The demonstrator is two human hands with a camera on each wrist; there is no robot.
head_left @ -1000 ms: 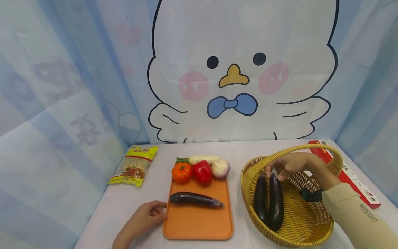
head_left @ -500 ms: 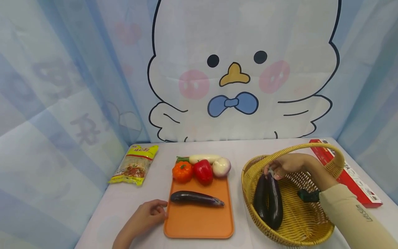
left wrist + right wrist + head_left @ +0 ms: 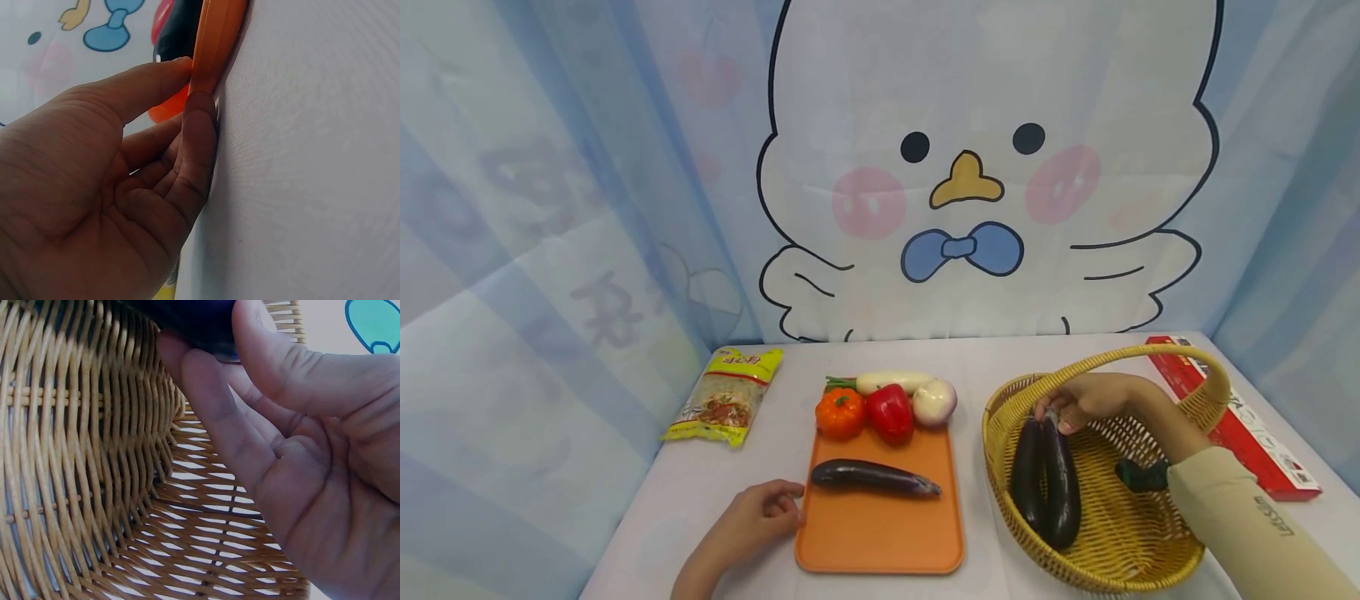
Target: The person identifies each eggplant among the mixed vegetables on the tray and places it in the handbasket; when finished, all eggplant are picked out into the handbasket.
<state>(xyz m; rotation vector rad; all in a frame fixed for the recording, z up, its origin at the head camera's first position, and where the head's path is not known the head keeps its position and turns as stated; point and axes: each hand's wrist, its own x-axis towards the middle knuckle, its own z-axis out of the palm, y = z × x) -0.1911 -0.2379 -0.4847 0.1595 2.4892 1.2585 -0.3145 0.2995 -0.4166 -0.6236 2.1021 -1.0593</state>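
In the basket (image 3: 1138,533), my right hand (image 3: 1090,398) pinches the stem end of a dark purple eggplant (image 3: 1062,492). Close up in the right wrist view, thumb and fingers lie on opposite sides of that eggplant's dark end. A second eggplant (image 3: 1028,479) lies along its left side in the wicker. My left hand (image 3: 752,517) holds the left edge of an orange tray (image 3: 880,546), its thumb over the rim in the left wrist view. One more eggplant (image 3: 874,478) lies across the tray.
Along the tray's far end sit an orange pepper (image 3: 840,414), a red pepper (image 3: 890,414), a white radish (image 3: 891,382) and a purple-white onion (image 3: 934,403). A yellow food packet (image 3: 726,396) lies far left. A red box (image 3: 1247,433) stands behind the basket, whose handle arches over my right wrist.
My right hand has shifted slightly left with the eggplant's stem end, bringing it closer to its neighbour. The left hand and tray stay in place.
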